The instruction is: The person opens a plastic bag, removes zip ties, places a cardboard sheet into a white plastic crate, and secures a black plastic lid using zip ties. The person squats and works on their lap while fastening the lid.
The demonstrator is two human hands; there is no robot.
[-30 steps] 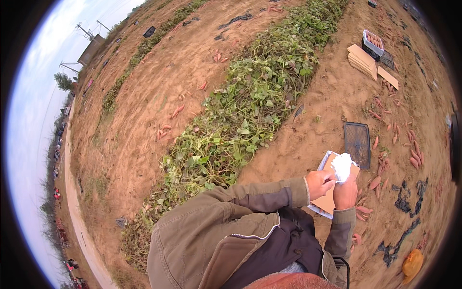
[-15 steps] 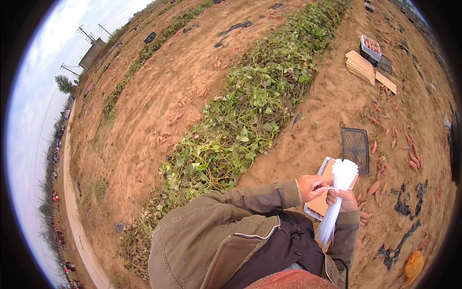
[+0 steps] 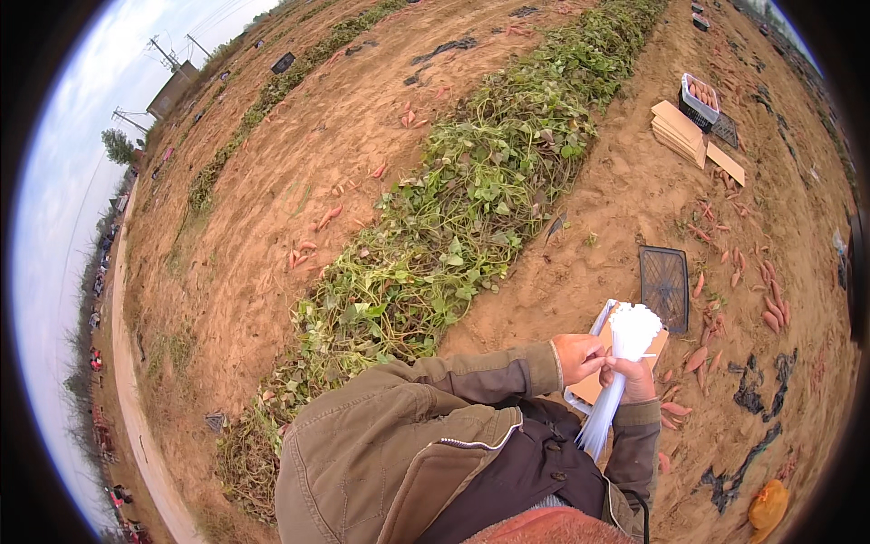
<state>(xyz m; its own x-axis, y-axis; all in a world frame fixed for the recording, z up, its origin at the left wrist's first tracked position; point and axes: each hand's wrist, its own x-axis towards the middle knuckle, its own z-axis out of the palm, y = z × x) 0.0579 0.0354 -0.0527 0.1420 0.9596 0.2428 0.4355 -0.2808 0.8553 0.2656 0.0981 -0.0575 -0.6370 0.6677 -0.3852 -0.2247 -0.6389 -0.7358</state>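
A thick bundle of white cable ties slants above a crate, heads up and thin tails fanning down toward my jacket. My right hand is wrapped round the bundle's middle. My left hand is closed in a pinch against the bundle's left side, its fingertips meeting the right thumb. What those fingertips hold is hidden. A short white end sticks out to the right, just above the right hand. Beneath both hands, a brown cardboard sheet lies on the light-coloured crate, largely covered by my hands and the ties.
A black mesh crate lid lies on the soil beyond the crate. Sweet potatoes are scattered to the right, near black plastic scraps and an orange bag. Farther off are stacked cardboard sheets and a filled crate. Leafy vines run along the left.
The bundle and both hands have shifted slightly left in the picture. My left fingertips have come closer to the right thumb, and the white band seen round the bundle is now mostly covered.
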